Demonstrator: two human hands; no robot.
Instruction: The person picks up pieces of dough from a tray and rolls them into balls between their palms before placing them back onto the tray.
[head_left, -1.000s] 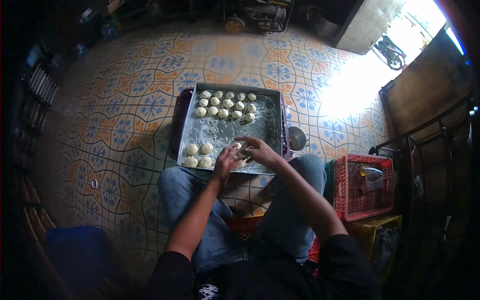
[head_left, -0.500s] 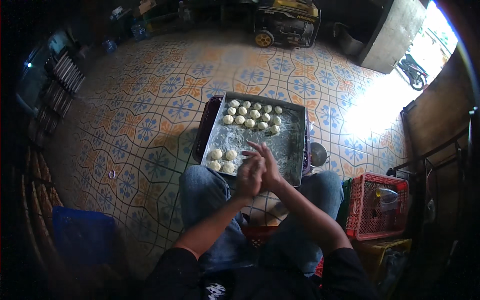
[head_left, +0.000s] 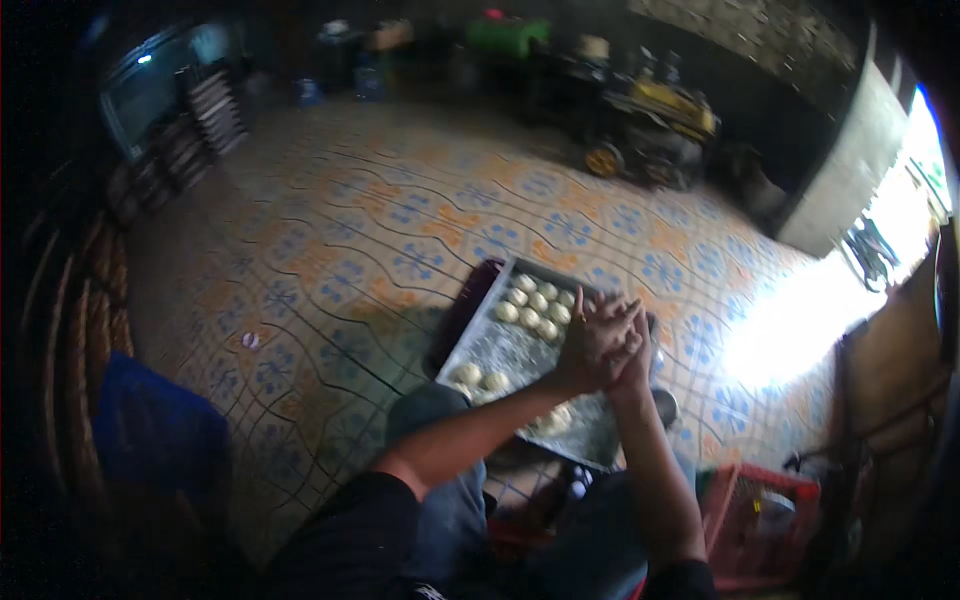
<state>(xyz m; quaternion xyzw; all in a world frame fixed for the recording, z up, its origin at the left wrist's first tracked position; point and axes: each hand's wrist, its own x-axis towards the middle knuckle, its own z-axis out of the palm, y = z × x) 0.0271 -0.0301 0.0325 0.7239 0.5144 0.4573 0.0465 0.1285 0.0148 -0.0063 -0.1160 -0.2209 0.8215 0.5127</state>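
Above the right part of a grey metal tray point(head_left: 470, 345), my left hand point(head_left: 592, 348) and my right hand point(head_left: 634, 368) are pressed palm to palm, some fingers sticking up. Whatever lies between the palms is hidden. Beyond and to the left of the hands, several pale round dough balls point(head_left: 527, 300) sit in rows at the tray's far end. A smaller group of dough balls point(head_left: 497, 381) lies at the near left, partly behind my left forearm. Pale lumps point(head_left: 553, 420) show on the floured tray between my forearms, too blurred to tell their shape.
Under the tray shows a dark purple crate point(head_left: 463, 315). A round metal bowl point(head_left: 665, 405) stands to its right. Nearer is a red plastic crate point(head_left: 765, 520); a blue item point(head_left: 160, 425) lies at the left. A yellow-and-black generator point(head_left: 655, 130) stands at the back.
My view has tilted up and turned, so the tray appears lower and rotated. My joined hands have lifted toward the tray's far right, baring pale lumps near its front edge.
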